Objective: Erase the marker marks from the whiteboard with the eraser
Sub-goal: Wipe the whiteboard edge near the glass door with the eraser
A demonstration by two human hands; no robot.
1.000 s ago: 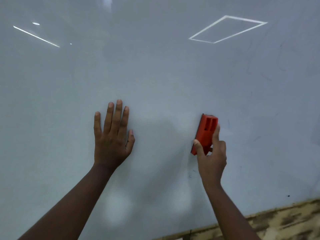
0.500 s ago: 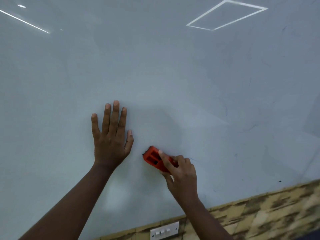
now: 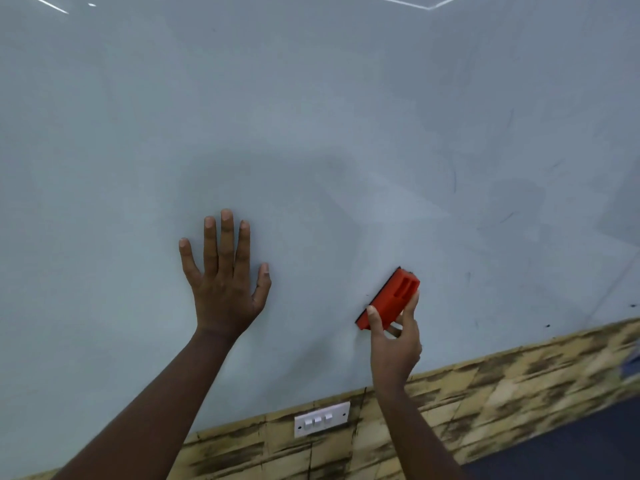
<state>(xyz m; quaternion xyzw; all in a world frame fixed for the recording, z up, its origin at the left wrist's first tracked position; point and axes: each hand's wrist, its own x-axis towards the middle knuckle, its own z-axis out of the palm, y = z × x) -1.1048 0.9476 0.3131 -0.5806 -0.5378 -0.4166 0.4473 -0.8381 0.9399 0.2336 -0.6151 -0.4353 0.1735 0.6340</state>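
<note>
Down low on the whiteboard (image 3: 311,116), the right hand (image 3: 394,344) is gripping the red eraser (image 3: 389,299), thumb curled over its left edge and fingers wrapping the right side. The eraser is lying tilted, its upper end leaning right, its dark pad facing the board just above the lower edge. Faint dark marks (image 3: 454,181) are showing to the upper right of it, with a few specks near the right border. The left hand (image 3: 225,282) is resting flat against the board, fingers straight and slightly spread, well apart from the eraser. Below the board, a white switch plate (image 3: 322,419) is sitting on the yellow patterned wall (image 3: 502,386).
</note>
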